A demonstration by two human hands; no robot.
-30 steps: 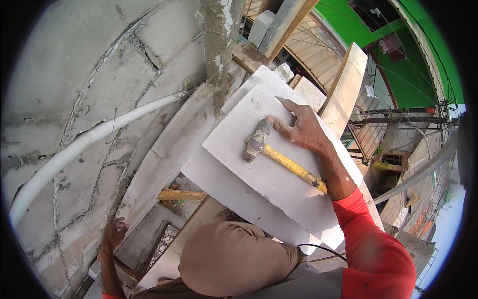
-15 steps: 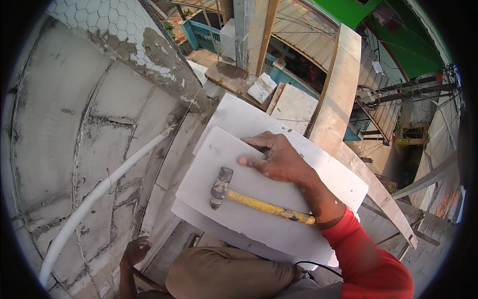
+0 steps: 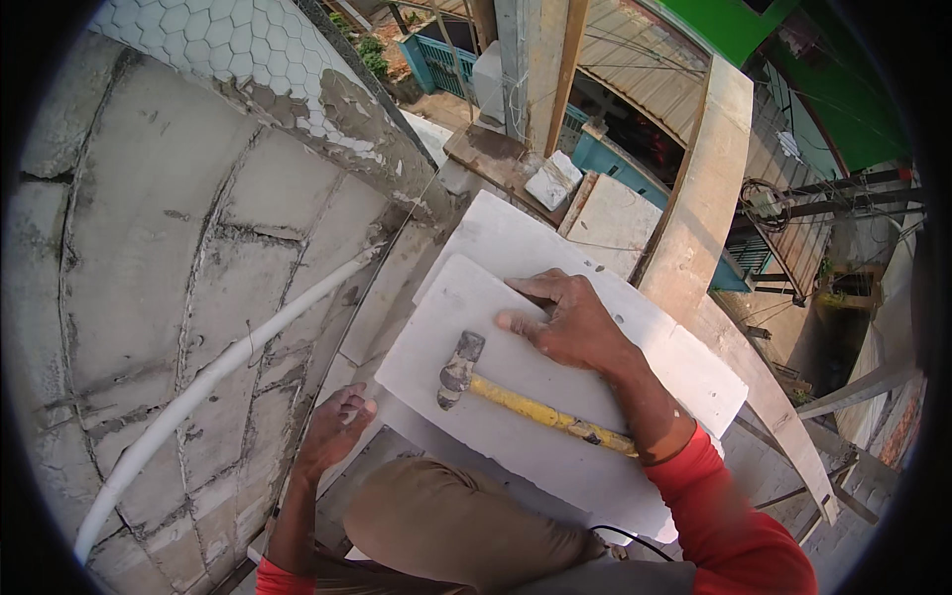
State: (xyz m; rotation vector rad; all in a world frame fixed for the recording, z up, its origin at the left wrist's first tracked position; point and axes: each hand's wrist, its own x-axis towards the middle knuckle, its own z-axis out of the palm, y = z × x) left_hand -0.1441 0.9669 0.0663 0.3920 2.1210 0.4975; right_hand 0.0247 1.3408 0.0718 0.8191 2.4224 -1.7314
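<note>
Two pale lightweight concrete blocks lie stacked in front of me, the upper block (image 3: 451, 307) on top of the lower block (image 3: 684, 367). My right hand (image 3: 570, 322) grips the upper block's far edge, its thumb on the top face and its fingers over the edge. A hammer (image 3: 535, 409) with a dark head and a yellow handle rests on the upper block; its handle end reaches under my right wrist. My left hand (image 3: 339, 428) is just off the block's near left corner, fingers loosely bent and apart, with nothing in it.
A grey block wall (image 3: 228, 297) with a white pipe (image 3: 228, 367) runs along the left. Wire mesh (image 3: 238, 40) covers a ledge above it. Beyond the blocks stand a post (image 3: 526, 69) and a curved board (image 3: 709, 188). Roofs and cables lie lower, at the right.
My left hand has come up and right, from low by the wall to beside the blocks' corner. The view has shifted slightly; my right hand keeps its hold and the hammer still lies on the block.
</note>
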